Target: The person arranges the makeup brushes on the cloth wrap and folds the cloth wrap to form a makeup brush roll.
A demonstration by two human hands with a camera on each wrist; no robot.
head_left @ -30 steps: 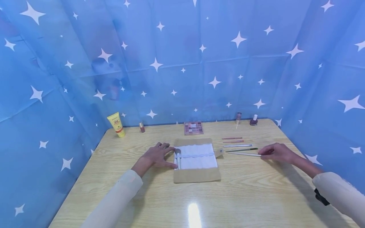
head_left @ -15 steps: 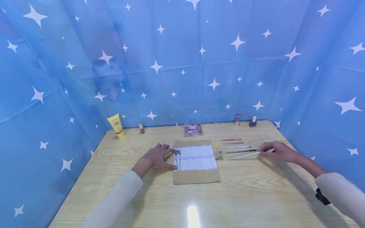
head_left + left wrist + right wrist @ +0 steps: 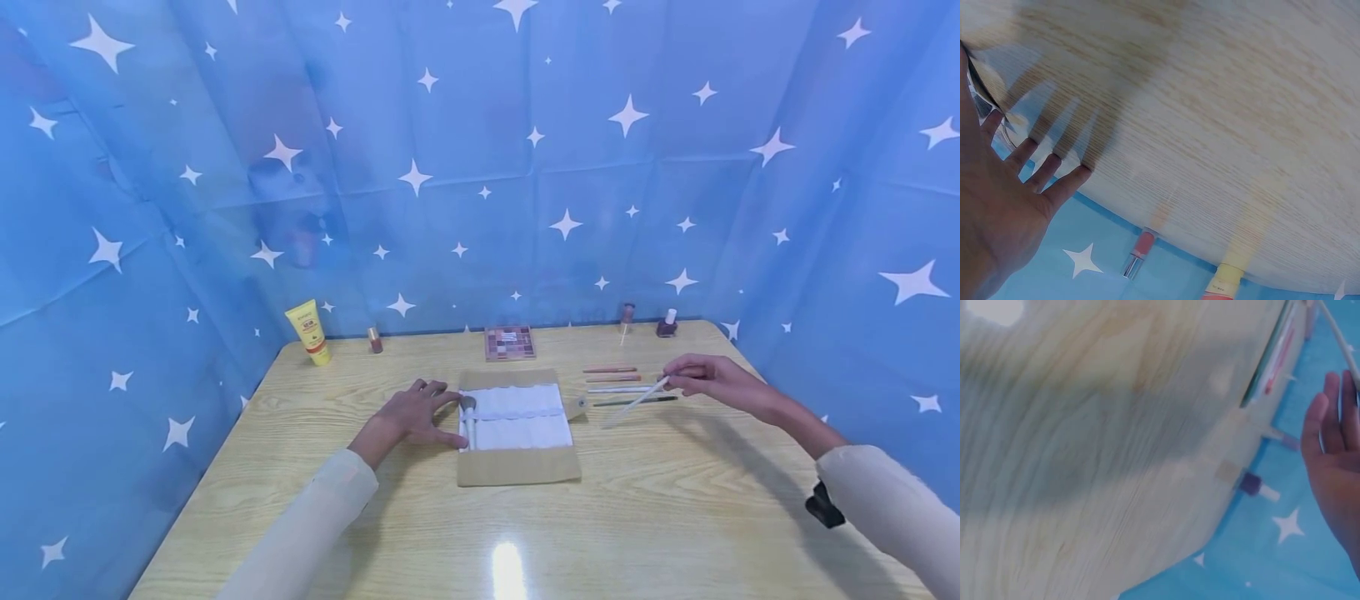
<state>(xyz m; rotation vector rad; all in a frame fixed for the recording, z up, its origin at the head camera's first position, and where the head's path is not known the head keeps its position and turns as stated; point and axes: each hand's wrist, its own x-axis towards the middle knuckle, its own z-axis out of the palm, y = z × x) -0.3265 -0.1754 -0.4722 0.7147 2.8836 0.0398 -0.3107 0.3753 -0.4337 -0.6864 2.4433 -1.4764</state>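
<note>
My right hand (image 3: pixel 720 385) pinches a thin white makeup brush (image 3: pixel 633 403) by its upper end, the brush slanting down to the left over the table. In the right wrist view the brush (image 3: pixel 1338 334) crosses the top right corner beside the fingers. My left hand (image 3: pixel 414 414) rests at the left edge of an unfolded tan brush roll (image 3: pixel 517 467), thumb and forefinger spread along its white lining. A thick makeup brush (image 3: pixel 470 423) with a dark head sits in the roll's leftmost slot. The left wrist view shows this hand (image 3: pixel 1004 206) with fingers extended.
Right of the roll lie a dark green brush (image 3: pixel 637 401), a white one (image 3: pixel 617 390) and two pink ones (image 3: pixel 611 374). Along the back stand a yellow tube (image 3: pixel 308 333), a lipstick-like tube (image 3: pixel 375 340), an eyeshadow palette (image 3: pixel 510 342) and a nail polish bottle (image 3: pixel 667 323).
My right hand has lifted the thin white brush from the table and moved slightly left, tilting it more steeply. The left hand stays at the roll's edge.
</note>
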